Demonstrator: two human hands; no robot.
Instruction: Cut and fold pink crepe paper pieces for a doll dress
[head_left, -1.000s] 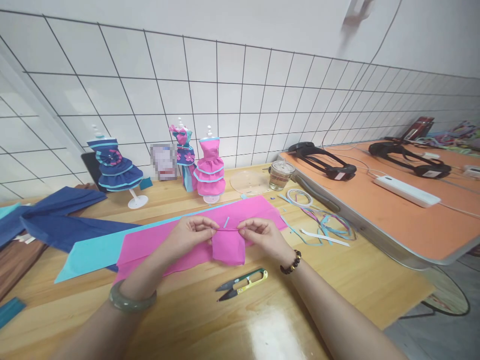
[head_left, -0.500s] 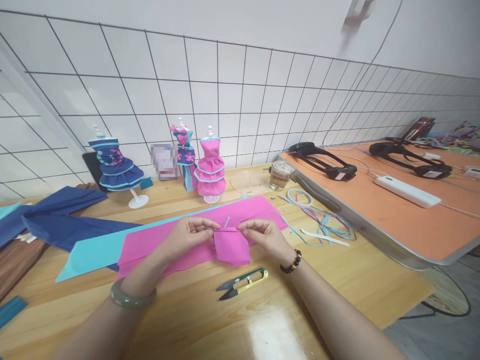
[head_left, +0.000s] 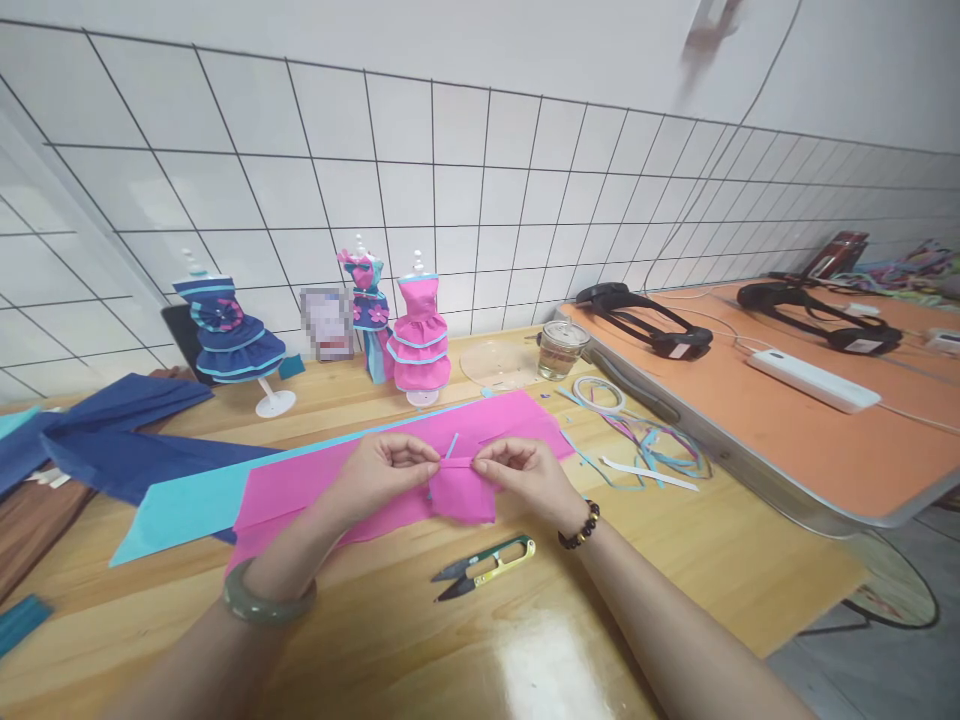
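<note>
Two pinches, one by the left hand [head_left: 391,467] and one by the right hand [head_left: 521,468], hold the top edge of a small pink cloth [head_left: 463,495], just beyond the snips [head_left: 480,578]. A long pink strip [head_left: 289,488] also lies beyond the snips, a pink-dressed mannequin [head_left: 421,345] stands farther past them, and tangled ribbons [head_left: 652,452] lie beyond them to the right.
</note>
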